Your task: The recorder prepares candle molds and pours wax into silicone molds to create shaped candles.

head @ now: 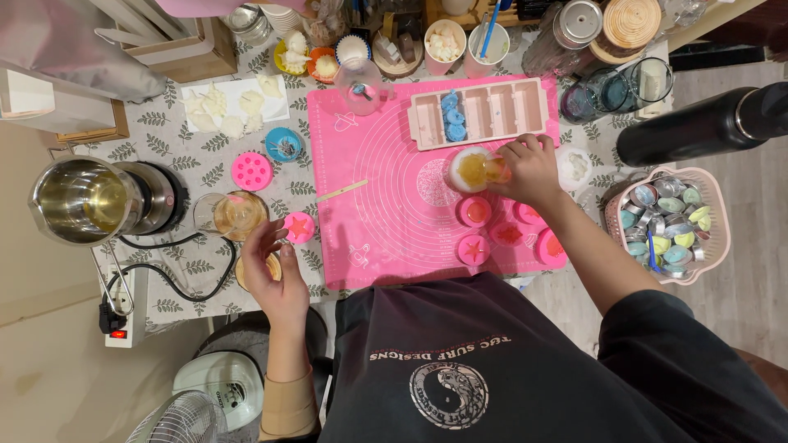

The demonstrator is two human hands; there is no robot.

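Note:
My right hand holds a small cup of amber liquid, tipped on its side over the pink silicone mat. Just below it lie several small pink round moulds, some with star shapes. My left hand rests at the table's near edge, fingers curled around a small round container of yellowish liquid, next to a glass measuring cup of amber liquid. A pink star mould sits beside that hand.
A steel melting pot on a heater stands at the left, cable running to a power strip. A long pink bar mould holds blue pieces. A pink basket of small tins sits right, a black bottle behind.

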